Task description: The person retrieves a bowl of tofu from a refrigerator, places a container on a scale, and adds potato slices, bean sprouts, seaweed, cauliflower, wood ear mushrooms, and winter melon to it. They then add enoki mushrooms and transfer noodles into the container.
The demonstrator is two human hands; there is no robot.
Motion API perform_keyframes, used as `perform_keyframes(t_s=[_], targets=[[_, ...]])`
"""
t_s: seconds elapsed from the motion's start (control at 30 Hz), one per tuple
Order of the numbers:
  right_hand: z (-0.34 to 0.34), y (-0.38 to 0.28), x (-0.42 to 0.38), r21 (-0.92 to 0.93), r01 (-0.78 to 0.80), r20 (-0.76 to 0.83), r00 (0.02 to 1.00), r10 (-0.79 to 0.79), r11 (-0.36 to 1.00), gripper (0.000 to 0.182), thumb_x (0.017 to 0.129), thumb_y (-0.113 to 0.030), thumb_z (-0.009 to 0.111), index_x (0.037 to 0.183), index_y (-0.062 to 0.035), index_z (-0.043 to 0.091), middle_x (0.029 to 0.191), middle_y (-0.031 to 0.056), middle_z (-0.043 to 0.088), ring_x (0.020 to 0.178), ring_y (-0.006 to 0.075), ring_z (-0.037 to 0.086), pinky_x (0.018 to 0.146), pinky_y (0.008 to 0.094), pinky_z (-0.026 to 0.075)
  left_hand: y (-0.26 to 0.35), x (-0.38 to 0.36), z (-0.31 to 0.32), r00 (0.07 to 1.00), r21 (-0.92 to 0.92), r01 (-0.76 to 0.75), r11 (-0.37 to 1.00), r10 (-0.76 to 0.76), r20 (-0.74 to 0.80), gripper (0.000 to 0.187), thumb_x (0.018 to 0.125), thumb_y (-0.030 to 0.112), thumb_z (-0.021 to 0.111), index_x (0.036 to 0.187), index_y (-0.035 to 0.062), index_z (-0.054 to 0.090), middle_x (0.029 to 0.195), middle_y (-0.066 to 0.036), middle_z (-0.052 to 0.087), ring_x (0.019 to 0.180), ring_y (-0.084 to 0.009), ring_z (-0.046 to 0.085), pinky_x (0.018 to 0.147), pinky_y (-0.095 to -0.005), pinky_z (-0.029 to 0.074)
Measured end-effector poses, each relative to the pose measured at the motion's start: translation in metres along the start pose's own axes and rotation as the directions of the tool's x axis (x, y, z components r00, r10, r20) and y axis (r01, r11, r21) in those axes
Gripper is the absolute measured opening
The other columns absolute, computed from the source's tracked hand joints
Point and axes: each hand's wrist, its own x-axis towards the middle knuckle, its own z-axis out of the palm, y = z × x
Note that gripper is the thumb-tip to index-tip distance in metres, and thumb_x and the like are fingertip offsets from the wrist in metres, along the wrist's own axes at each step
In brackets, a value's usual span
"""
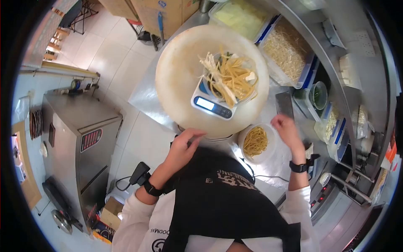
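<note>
On a round, thick board [178, 63] sits a digital scale [213, 107] with a lit display. A clear bowl heaped with yellow noodle-like strips [237, 77], pale strands and some greens rests on it. My left hand [182, 151] is at the board's near left edge, thumb and fingers apart, holding nothing. Just right of a white tub [268, 154] of brownish-yellow strips [255, 141], my right hand [285, 128] is raised with its fingers bent together; whether anything small is between them cannot be made out.
Containers of shredded pale food [283, 52], cabbage-like pieces [241, 19] and greens [318, 95] line the right side under a metal shelf. A cleaver-like dark blade [284, 105] lies beside the board. A steel cabinet [79, 138] stands at left, cardboard boxes [176, 17] at the top.
</note>
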Motion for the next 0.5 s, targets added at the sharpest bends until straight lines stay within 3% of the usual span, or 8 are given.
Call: perform_keyframes(t_s=[0.03,0.1,0.17,0.3,0.37,0.4,0.47,0.5], targets=[[0.024,0.025,-0.014,-0.009,-0.039,0.105,0.994,0.04,0.999,0.011,0.077,-0.008,0.056,0.087,-0.0027,0.059,0.077,0.0142,0.06,0.073,0.0299,0.059,0.063,0.0344,0.045,-0.001,-0.002,0.003,1.0,0.023,0.012,1.0,-0.012,0.027,0.021,0.084,0.0,0.049,0.104,0.0014,0.057,0.097,-0.009,0.06,0.091,-0.017,0.057,0.082,-0.0278,0.044],[0.075,0.055,-0.038,0.044,-0.068,0.132,0.989,0.062,0.997,0.013,0.075,-0.007,0.058,0.087,-0.0028,0.059,0.077,0.0147,0.059,0.074,0.0316,0.059,0.064,0.0355,0.046,-0.002,-0.007,0.011,0.998,0.051,0.03,0.998,-0.032,0.046,0.021,0.084,0.0,0.049,0.104,0.0024,0.057,0.096,-0.009,0.06,0.09,-0.0177,0.057,0.081,-0.0281,0.044],[0.106,0.052,-0.051,-0.083,-0.034,-0.199,0.98,0.017,0.996,0.016,0.072,-0.004,0.061,0.088,-0.0027,0.059,0.076,0.0148,0.058,0.072,0.031,0.058,0.064,0.0351,0.046,-0.003,-0.011,0.019,0.988,0.068,0.055,0.996,-0.064,0.141,0.022,0.083,0.002,0.051,0.104,0.0045,0.057,0.097,-0.009,0.059,0.089,-0.0197,0.057,0.079,-0.0285,0.044],[0.106,0.051,-0.054,-0.088,-0.084,-0.166,0.984,0.068,0.993,0.015,0.071,-0.003,0.064,0.086,-0.0016,0.06,0.076,0.0137,0.057,0.07,0.0301,0.057,0.063,0.034,0.046,-0.002,-0.016,0.033,0.972,0.073,0.051,0.996,-0.067,0.227,0.022,0.084,0.003,0.051,0.105,0.0052,0.057,0.098,-0.009,0.058,0.089,-0.0217,0.057,0.079,-0.0291,0.044],[0.1,0.056,-0.052,0.119,-0.046,-0.175,0.982,0.066,0.992,0.011,0.073,-0.004,0.063,0.083,-0.0007,0.06,0.076,0.0125,0.057,0.068,0.0282,0.057,0.063,0.0327,0.046,-0.001,-0.018,0.035,0.968,0.066,0.037,0.997,-0.052,0.246,0.022,0.084,0.004,0.051,0.105,0.0049,0.057,0.098,-0.01,0.058,0.09,-0.022,0.057,0.079,-0.0296,0.044],[0.093,0.058,-0.053,0.116,-0.045,-0.183,0.981,0.066,0.992,0.011,0.073,-0.004,0.063,0.083,-0.0007,0.06,0.076,0.0125,0.057,0.068,0.0282,0.057,0.063,0.0327,0.046,-0.001,-0.018,0.036,0.972,0.065,0.019,0.998,-0.034,0.234,0.022,0.084,0.004,0.051,0.105,0.0048,0.057,0.098,-0.01,0.058,0.09,-0.0221,0.057,0.079,-0.0296,0.044],[0.075,0.056,-0.057,0.083,-0.081,0.039,0.996,0.078,0.993,0.008,0.076,-0.002,0.062,0.083,0.001,0.06,0.075,0.0092,0.056,0.065,0.017,0.055,0.061,0.0268,0.044,0.0,-0.02,0.036,0.975,0.063,-0.003,0.998,-0.011,0.224,0.022,0.084,0.004,0.051,0.105,0.0047,0.057,0.098,-0.01,0.058,0.09,-0.0222,0.057,0.079,-0.0297,0.044],[0.07,0.056,-0.058,0.082,-0.08,0.033,0.996,0.077,0.993,0.008,0.076,-0.002,0.062,0.083,0.001,0.06,0.075,0.0092,0.056,0.065,0.017,0.055,0.061,0.0268,0.044,0.0,-0.021,0.035,0.978,0.072,0.012,0.997,-0.027,0.207,0.022,0.084,0.004,0.051,0.105,0.0046,0.057,0.098,-0.01,0.058,0.091,-0.0223,0.057,0.08,-0.0298,0.044]])
